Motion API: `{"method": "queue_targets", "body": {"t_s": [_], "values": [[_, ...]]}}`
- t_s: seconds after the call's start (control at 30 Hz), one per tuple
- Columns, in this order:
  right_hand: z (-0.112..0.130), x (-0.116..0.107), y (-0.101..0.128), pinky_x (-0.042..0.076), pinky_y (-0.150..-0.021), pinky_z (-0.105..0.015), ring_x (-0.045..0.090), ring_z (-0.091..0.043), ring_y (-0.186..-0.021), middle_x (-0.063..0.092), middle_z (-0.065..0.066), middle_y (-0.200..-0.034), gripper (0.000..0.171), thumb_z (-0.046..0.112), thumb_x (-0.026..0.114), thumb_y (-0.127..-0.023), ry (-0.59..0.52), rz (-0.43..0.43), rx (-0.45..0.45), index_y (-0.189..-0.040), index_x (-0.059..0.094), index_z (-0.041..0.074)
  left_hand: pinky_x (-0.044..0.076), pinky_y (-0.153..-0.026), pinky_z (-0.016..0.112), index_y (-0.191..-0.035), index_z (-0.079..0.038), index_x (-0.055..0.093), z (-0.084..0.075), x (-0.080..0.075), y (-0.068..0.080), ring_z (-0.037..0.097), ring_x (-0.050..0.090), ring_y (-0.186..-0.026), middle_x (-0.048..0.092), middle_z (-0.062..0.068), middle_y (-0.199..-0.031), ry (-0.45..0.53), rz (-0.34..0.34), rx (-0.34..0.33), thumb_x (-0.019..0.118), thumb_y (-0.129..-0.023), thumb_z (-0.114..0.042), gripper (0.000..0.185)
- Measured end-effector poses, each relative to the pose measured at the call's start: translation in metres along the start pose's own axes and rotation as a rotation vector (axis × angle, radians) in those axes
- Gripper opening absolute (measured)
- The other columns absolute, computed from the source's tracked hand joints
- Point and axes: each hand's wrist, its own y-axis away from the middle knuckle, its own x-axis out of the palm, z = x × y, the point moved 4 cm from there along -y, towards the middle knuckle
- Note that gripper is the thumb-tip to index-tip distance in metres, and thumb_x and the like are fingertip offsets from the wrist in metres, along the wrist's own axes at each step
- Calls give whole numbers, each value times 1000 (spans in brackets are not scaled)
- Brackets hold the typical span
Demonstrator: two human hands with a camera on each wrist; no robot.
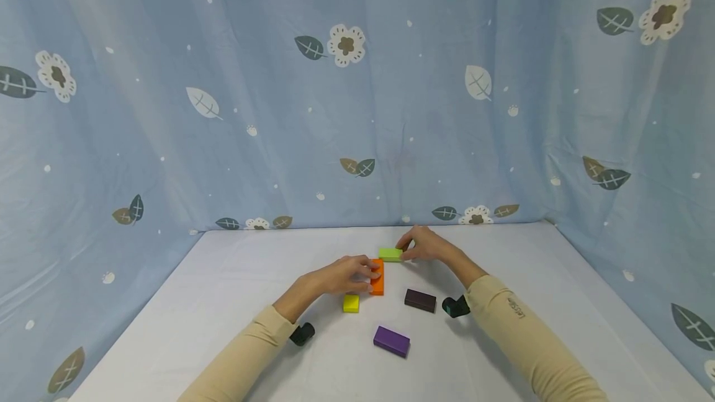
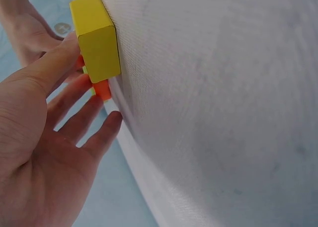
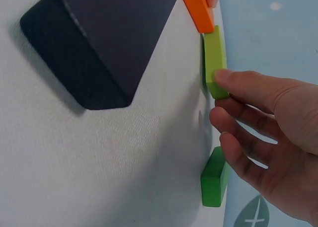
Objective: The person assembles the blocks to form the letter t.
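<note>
Nearby, yellow block [image 1: 350, 304], dark block [image 1: 420, 301] — lime block [image 1: 390, 255] in right hand [image 1: 424, 245], orange [image 1: 378, 286] under left hand [image 1: 343, 275], grip unclear

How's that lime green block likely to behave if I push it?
The lime green block looks stiff, given its straight edges. Its flat faces suggest sliding rather than rolling. Pushed toward the orange block right beside it, it would probably bump that.

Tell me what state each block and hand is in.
Orange block, on the table, held
Left hand, gripping the orange block
Lime block, held at one end
Right hand, pinching the lime block
Yellow block, resting near the left hand
Dark block, lying untouched
Purple block, lying untouched
Green block, resting near the right hand
</note>
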Motion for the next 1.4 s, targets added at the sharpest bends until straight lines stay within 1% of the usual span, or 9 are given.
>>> {"method": "queue_targets", "body": {"t_s": [0.2, 0.43, 0.6, 0.77, 0.87, 0.97, 1.17, 1.4], "values": [[0, 2, -2, 49, -67, -23, 59, -17, -83, 69, -5, -95, 30, 18, 71, -77, 10, 10, 9, -105, 68, 7, 38, -104, 36, -123, -17, 58, 0, 1, 0, 16, 48, -121, 52, 0, -129, 0, 1, -3, 59, -87, -31, 38], [-2, 3, -3, 48, -67, -23, 59, -16, -83, 69, -4, -95, 30, 18, 71, -77, 4, 13, 22, -105, 68, 9, 39, -103, 34, -123, -16, 57, 0, 0, 0, 16, 49, -118, 51, 2, -129, 8, -8, 17, 59, -88, -27, 37], [-2, 3, -2, 47, -63, -22, 58, -16, -79, 69, -4, -93, 29, 17, 72, -76, -11, 8, 23, -104, 69, 8, 39, -102, 33, -124, -18, 57, 1, 1, -1, 15, 48, -118, 51, 1, -129, 10, -5, 6, 59, -88, -27, 37], [-2, 3, -2, 47, -61, -21, 58, -16, -79, 69, -4, -92, 29, 16, 72, -76, -1, 6, 12, -103, 69, 8, 38, -104, 36, -123, -18, 57, 2, 2, -2, 16, 48, -120, 52, 0, -129, -3, 1, 2, 60, -87, -31, 39], [-3, 4, -2, 47, -61, -21, 58, -16, -79, 69, -2, -92, 29, 17, 72, -76, 0, 13, 40, -103, 69, 9, 37, -104, 36, -123, -19, 57, 2, 2, -1, 16, 47, -121, 51, 0, -130, -4, 4, -6, 60, -86, -32, 39], [-3, 4, -2, 47, -62, -21, 57, -15, -79, 69, 0, -92, 29, 18, 73, -76, -7, 24, 88, -104, 69, 11, 37, -104, 36, -124, -20, 57, 1, 2, -1, 15, 47, -121, 51, -1, -130, -2, 9, -17, 60, -87, -31, 39], [-2, 4, -3, 49, -60, -22, 56, -11, -72, 67, 3, -91, 30, 19, 72, -76, -20, 43, 166, -105, 69, 14, 37, -104, 38, -123, -19, 58, -1, 0, -1, 17, 47, -121, 51, 0, -130, -9, 6, -15, 60, -86, -32, 39], [0, 5, -2, 46, -56, -21, 55, -11, -69, 67, 3, -89, 29, 18, 73, -76, -25, 27, 171, -104, 69, 15, 36, -105, 39, -124, -21, 57, 0, 0, 2, 18, 46, -122, 50, -1, -132, -27, 11, -34, 59, -87, -32, 38]]}}
